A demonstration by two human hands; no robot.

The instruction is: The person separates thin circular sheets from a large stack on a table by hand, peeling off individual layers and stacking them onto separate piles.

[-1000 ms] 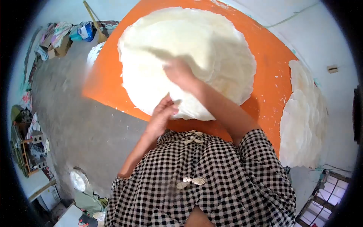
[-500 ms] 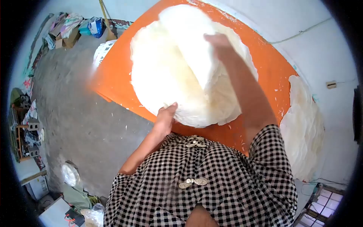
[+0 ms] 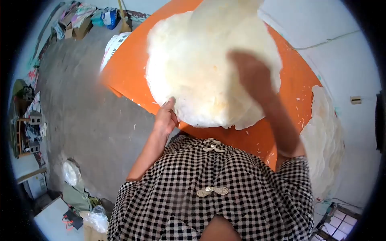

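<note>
A stack of large, thin, round, pale flatbread sheets (image 3: 193,76) lies on an orange cloth-like surface (image 3: 124,76). My left hand (image 3: 165,116) pinches the near left edge of the stack, thumb on top and fingers partly hidden below. Above the middle right of the stack is my right hand (image 3: 251,72), smeared by motion, so its fingers cannot be read. Beyond it, a pale sheet (image 3: 225,20) covers the far part of the stack and runs out of the top of the view.
More pale sheets (image 3: 323,136) lie overlapping at the right, beside the orange surface. A grey floor (image 3: 88,100) stretches to the left. Boxes and bags (image 3: 82,24), with a broom (image 3: 124,20), stand at the far left. A white wall (image 3: 313,24) borders the right.
The folded-over sheet has opened out flat towards the far side. My right hand has moved nearer to me and right. My left hand stays at the stack's edge.
</note>
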